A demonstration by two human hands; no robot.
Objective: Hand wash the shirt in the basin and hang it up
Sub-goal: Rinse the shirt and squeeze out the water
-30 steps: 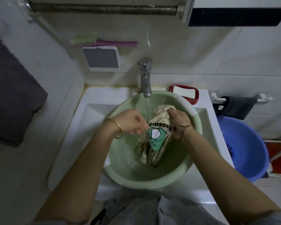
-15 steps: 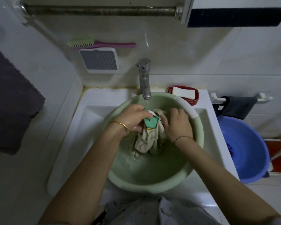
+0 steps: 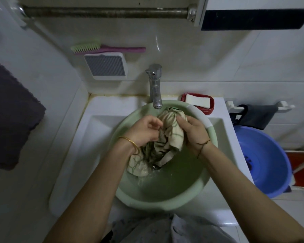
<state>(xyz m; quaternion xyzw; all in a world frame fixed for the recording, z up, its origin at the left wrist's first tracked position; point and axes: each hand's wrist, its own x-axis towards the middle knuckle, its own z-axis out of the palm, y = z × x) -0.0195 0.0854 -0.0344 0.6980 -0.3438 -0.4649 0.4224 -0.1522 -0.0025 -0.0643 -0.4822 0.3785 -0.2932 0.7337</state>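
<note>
Shirt (image 3: 167,137) lifted higher since before, print now hidden. 2 hands, left (image 3: 144,130) and right (image 3: 193,132), grip it over basin (image 3: 191,188); tap (image 3: 155,88) above center, soap (image 3: 197,101) upper right, blue tub (image 3: 270,163) right.

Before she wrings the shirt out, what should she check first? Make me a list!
1. Both hands hold the shirt: ok, left hand and right hand grip it.
2. Shirt over the green basin: ok.
3. Tap off: not ok, a thin stream runs.
4. Soap nearby: ok, in its red dish.
5. Shirt clean: cannot tell.
6. Hanging spot: cannot tell.
</note>
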